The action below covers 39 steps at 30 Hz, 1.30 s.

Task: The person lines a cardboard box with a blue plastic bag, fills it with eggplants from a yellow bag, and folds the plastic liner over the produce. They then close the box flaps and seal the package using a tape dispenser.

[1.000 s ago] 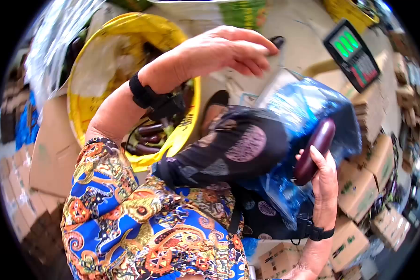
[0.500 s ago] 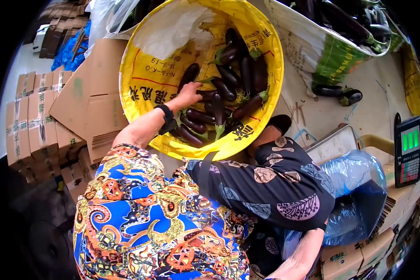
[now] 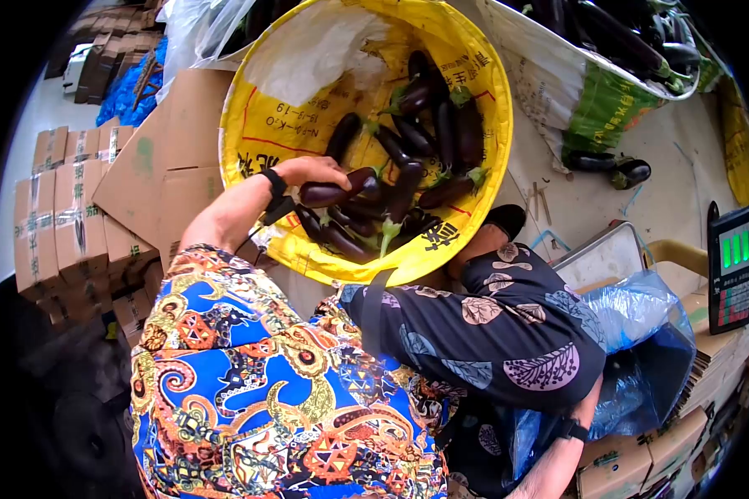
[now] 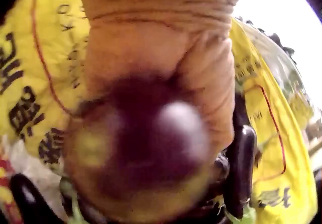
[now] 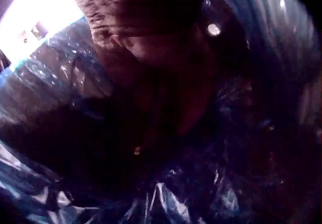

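Observation:
A glossy dark purple eggplant (image 3: 323, 195) lies under my left hand (image 3: 312, 171), which grips it inside the yellow sack-lined basket (image 3: 266, 108). From the left wrist view, that eggplant's rounded end (image 4: 151, 143) looms blurred just below the palm. Several other eggplants (image 3: 399, 191) lie heaped around it, green stems showing. My right hand (image 5: 161, 78) is down inside a blue plastic bag (image 3: 641, 382); the head view has it hidden behind the knee. Deep shadow covers its fingers, and I cannot tell whether they hold anything.
A digital scale display (image 3: 733, 266) with lit green digits stands at the right. Beyond the basket, a white sack (image 3: 549, 83) is full of eggplants, and two loose eggplants (image 3: 612, 166) lie on the floor. Stacked cardboard boxes (image 3: 66, 208) line the left; flattened cardboard (image 3: 166, 141) leans closer.
My left hand has gone into the yellow basket and now lifts an eggplant towards the near left side. The right hand, which held an eggplant over the blue bag, has gone down inside it.

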Tool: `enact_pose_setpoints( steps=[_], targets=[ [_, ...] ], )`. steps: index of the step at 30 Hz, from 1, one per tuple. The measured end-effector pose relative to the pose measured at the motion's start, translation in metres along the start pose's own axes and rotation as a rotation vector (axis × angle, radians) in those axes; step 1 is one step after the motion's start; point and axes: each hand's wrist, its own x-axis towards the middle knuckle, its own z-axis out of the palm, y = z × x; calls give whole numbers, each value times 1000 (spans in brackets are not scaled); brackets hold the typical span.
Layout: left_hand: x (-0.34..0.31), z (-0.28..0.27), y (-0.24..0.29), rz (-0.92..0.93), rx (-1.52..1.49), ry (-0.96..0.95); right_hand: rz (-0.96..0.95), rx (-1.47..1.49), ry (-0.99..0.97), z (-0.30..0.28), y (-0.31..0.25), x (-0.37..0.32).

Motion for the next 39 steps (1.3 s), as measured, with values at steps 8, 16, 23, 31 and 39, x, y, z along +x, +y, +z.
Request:
enact_pose_setpoints(
  steps=[8, 16, 23, 31, 39],
  targets=[
    [-88, 15, 55, 183, -1075, -460, -7, 302, -25, -22, -117, -15],
    [-119, 45, 191, 544, -770, -584, -121, 275, 50, -40, -213, -69],
    [-150, 71, 356, 858, 260, -532, -792, -437, 683, -58, -331, -152],
    [-157, 147, 449, 1247, 330, -829, -851, -500, 583, -60, -305, -154],
    [-99, 159, 418, 966, -219, -871, -488, -863, 769, -44, -264, -186]
  ],
)
